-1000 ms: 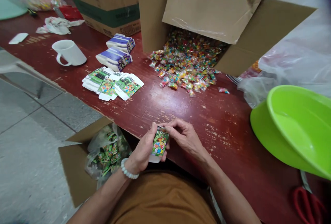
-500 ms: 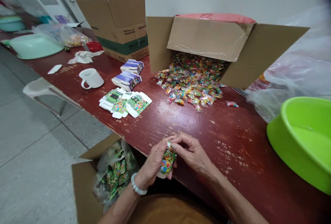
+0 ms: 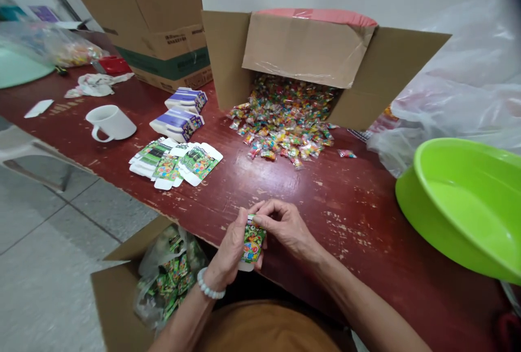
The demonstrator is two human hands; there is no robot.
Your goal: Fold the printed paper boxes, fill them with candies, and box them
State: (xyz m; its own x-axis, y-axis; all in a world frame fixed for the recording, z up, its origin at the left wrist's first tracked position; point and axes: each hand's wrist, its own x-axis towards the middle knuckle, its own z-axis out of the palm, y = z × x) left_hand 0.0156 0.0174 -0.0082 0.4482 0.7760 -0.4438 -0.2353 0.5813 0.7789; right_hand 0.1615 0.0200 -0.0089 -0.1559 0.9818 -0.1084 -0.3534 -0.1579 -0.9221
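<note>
My left hand (image 3: pixel 230 249) is wrapped round a small green printed carton (image 3: pixel 252 243) and holds it upright at the near edge of the red table (image 3: pixel 354 216). My right hand (image 3: pixel 287 227) pinches the carton's top flap with fingertips pressed together. Flat unfolded cartons (image 3: pixel 179 162) of the same print lie fanned out on the table to the left. A pile of wrapped coloured candies (image 3: pixel 285 124) spills from a tipped cardboard box (image 3: pixel 309 48) at the back.
A floor box (image 3: pixel 122 298) below the table edge holds a plastic bag of filled green cartons (image 3: pixel 171 276). A lime green basin (image 3: pixel 468 205) sits right, with clear plastic sheeting (image 3: pixel 456 102) behind. A white mug (image 3: pixel 109 122), blue-white packs (image 3: pixel 179 121) and another cardboard box (image 3: pixel 154 21) stand left.
Both hands stay on the small carton at the table edge, the right fingers still working its top. The view tilted up, then shifted back down slightly.
</note>
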